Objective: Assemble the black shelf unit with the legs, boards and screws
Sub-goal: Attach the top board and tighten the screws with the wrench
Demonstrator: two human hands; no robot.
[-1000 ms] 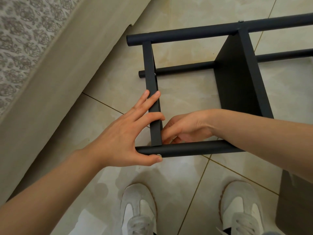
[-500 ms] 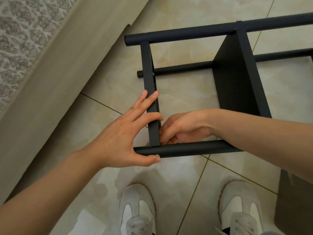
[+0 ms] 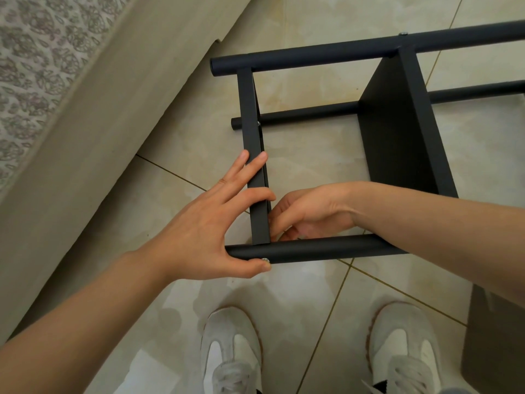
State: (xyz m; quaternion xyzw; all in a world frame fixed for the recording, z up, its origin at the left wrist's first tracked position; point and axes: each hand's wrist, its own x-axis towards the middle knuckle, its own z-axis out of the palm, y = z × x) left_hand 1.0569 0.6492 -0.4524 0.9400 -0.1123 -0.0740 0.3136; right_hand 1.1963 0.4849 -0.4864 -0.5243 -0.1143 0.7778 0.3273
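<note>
Two hands meet at the near left corner of the shelf unit (image 3: 397, 132), which lies on its side on the tiled floor (image 3: 312, 166). It looks stiff, fairly light and smooth, best steadied close to a joint. The left hand (image 3: 204, 223) spreads flat, fingers along the end board (image 3: 251, 123), thumb under the near leg (image 3: 326, 250) beside a screw (image 3: 265, 260). The right hand (image 3: 309, 211) curls behind that joint; whether it grips anything cannot be told.

Both forearms (image 3: 85, 322) are bare down to the left hand (image 3: 204, 231) and right hand (image 3: 306, 214). On the feet are a left sneaker (image 3: 230, 351) and right sneaker (image 3: 403, 345), each with pale grey suede-look uppers, white panels, white laces and tan gum edging along the sole.
</note>
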